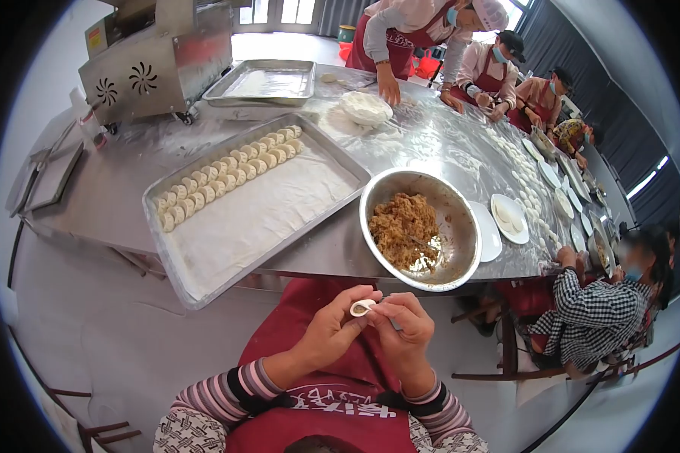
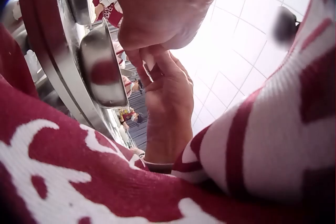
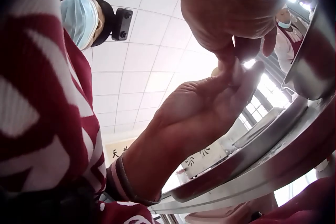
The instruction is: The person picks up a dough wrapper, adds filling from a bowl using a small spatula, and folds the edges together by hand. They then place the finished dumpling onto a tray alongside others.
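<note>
In the head view a small folded dough wrapper (image 1: 362, 308) with some filling showing is held in front of the apron, below the table edge. The left hand (image 1: 326, 329) grips it between thumb and fingers from the left. From the right, the right hand (image 1: 405, 332) pinches its edge. Both hands appear in each wrist view: the left hand (image 2: 163, 6) and right hand (image 2: 169, 103) meet at the fingertips, as do the right hand (image 3: 236, 11) and left hand (image 3: 191, 113); the wrapper is mostly hidden there.
A metal bowl (image 1: 461, 260) of brown filling (image 1: 402, 226) stands at the table edge. Left of it lies a tray (image 1: 261, 219) with rows of dumplings (image 1: 219, 175). White plates (image 1: 511, 219), a flour bowl (image 1: 365, 109) and an upper tray (image 1: 268, 81) lie farther off. Several people work along the table.
</note>
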The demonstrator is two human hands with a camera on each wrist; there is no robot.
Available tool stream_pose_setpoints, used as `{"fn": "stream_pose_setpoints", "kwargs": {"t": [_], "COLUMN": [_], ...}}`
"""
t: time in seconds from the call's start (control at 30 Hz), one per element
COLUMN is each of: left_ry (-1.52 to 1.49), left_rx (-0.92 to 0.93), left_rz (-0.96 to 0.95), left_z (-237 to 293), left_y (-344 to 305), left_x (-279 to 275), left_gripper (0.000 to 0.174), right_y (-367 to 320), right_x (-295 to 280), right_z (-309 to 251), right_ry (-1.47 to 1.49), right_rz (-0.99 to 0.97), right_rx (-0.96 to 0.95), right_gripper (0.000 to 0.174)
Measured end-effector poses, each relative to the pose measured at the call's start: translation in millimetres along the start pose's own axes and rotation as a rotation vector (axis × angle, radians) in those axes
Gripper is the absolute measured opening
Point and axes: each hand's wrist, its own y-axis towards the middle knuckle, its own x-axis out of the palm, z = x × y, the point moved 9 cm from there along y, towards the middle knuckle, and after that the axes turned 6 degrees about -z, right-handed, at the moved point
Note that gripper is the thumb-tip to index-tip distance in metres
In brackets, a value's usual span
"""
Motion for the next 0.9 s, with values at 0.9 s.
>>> {"fn": "stream_pose_setpoints", "kwargs": {"t": [0.9], "left_ry": [-0.163], "left_rx": [-0.027], "left_rz": [-0.049], "left_z": [-7.1], "left_y": [6.8], "left_x": [-9.5], "left_gripper": [0.039], "right_y": [87.5], "right_x": [-71.6], "right_z": [86.5], "right_ry": [-0.117], "right_rz": [0.009], "right_rx": [0.089], "right_gripper": [0.009]}}
